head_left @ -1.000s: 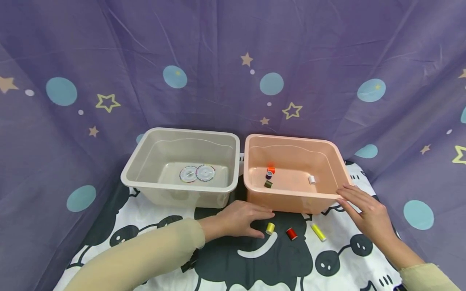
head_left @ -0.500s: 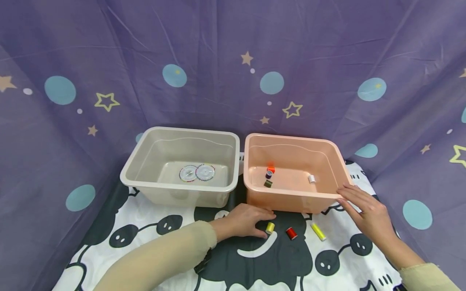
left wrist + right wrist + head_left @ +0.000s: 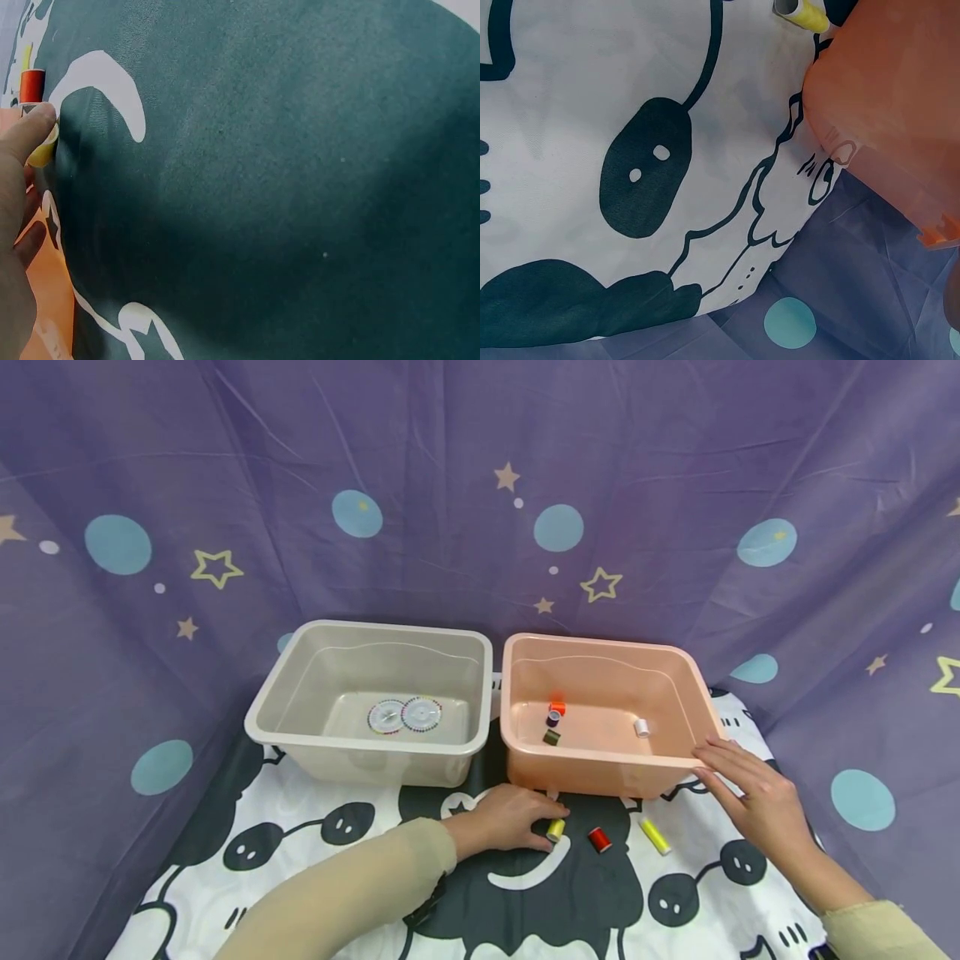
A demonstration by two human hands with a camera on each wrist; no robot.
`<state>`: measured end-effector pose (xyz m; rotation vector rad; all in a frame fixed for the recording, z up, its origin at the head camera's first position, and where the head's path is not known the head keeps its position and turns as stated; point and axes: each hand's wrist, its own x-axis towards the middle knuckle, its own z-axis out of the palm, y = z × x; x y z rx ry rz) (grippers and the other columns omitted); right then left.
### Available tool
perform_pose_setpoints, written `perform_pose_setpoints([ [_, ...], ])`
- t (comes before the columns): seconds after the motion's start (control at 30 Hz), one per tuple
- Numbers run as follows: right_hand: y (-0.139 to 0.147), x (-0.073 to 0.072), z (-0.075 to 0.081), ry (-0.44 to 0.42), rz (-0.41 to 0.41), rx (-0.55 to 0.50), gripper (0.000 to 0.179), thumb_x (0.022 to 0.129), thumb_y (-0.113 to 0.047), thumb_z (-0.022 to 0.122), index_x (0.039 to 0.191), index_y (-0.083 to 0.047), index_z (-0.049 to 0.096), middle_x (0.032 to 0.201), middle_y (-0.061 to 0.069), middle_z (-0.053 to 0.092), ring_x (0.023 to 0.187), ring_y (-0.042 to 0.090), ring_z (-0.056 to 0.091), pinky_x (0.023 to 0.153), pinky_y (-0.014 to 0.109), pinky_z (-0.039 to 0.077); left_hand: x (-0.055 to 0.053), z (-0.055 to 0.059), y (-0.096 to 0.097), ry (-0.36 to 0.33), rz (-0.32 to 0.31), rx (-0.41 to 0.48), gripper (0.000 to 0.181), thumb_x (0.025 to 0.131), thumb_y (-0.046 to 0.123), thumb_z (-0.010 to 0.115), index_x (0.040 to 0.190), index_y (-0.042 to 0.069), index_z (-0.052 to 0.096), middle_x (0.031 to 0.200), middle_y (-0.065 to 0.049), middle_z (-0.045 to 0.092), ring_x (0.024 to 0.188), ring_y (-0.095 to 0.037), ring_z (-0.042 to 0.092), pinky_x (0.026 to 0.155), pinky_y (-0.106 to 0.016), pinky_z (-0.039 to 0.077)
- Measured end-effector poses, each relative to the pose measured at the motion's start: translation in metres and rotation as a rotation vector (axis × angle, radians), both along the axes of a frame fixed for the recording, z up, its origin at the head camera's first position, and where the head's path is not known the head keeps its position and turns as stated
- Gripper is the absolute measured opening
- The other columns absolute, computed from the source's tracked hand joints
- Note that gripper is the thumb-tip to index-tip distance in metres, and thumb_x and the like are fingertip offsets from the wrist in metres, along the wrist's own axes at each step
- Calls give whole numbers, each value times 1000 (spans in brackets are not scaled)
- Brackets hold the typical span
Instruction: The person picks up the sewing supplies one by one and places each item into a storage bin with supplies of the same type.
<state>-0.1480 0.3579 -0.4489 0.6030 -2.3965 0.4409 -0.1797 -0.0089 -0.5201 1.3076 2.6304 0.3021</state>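
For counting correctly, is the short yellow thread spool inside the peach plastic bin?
No, the short yellow spool is at the left hand, in front of the bin.

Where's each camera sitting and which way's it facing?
Head: on the head, facing forward and down; gray bin, peach bin, left hand, right hand and sleeves show.
Left wrist: on that wrist, facing cloth; left hand at the yellow spool, at left edge.
Right wrist: on that wrist, facing cloth and peach bin; perhaps fingers at right edge.
Head and left wrist share the red spool.
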Motion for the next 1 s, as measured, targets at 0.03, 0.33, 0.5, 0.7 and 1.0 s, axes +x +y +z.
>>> perform_pose_setpoints([
  [0.03, 0, 0, 0, 5, 3, -3, 68, 107, -65, 45, 119, -8, 82, 123, 13, 78, 119, 43, 71, 119, 8, 24, 0, 0, 0, 6, 1, 1, 55, 91, 52, 84, 141, 33, 72, 137, 19, 70, 118, -1, 68, 87, -24, 57],
  [0.33, -2, 0, 1, -3, -7, -4, 71, 106, -67, 44, 118, -8, 82, 121, 14, 79, 116, 45, 72, 119, 8, 24, 4, -3, 6, 51, 30, -34, 44, 94, 50, 81, 136, 35, 76, 127, 20, 75, 109, -2, 70, 86, -23, 56],
  [0.5, -2, 1, 2, -26, -13, 1, 71, 106, -67, 43, 120, -9, 81, 123, 14, 78, 117, 46, 71, 120, 9, 23, 5, -4, 7, 65, 33, -33, 39, 95, 48, 80, 132, 35, 78, 119, 19, 77, 99, -2, 69, 82, -20, 54],
  [0.7, -2, 2, 4, -27, -14, -4, 71, 105, -67, 43, 121, -9, 81, 123, 14, 78, 118, 46, 71, 121, 11, 25, 6, 0, 4, 54, 11, -13, 40, 94, 49, 81, 132, 35, 78, 121, 20, 77, 98, -2, 70, 79, -19, 52],
  [1.0, -1, 1, 3, -15, -5, -5, 70, 106, -66, 44, 119, -8, 82, 123, 14, 78, 117, 47, 71, 120, 9, 23, 9, 23, -6, 62, -46, 55, 40, 95, 47, 81, 132, 32, 78, 124, 20, 76, 101, 1, 71, 73, -12, 50],
])
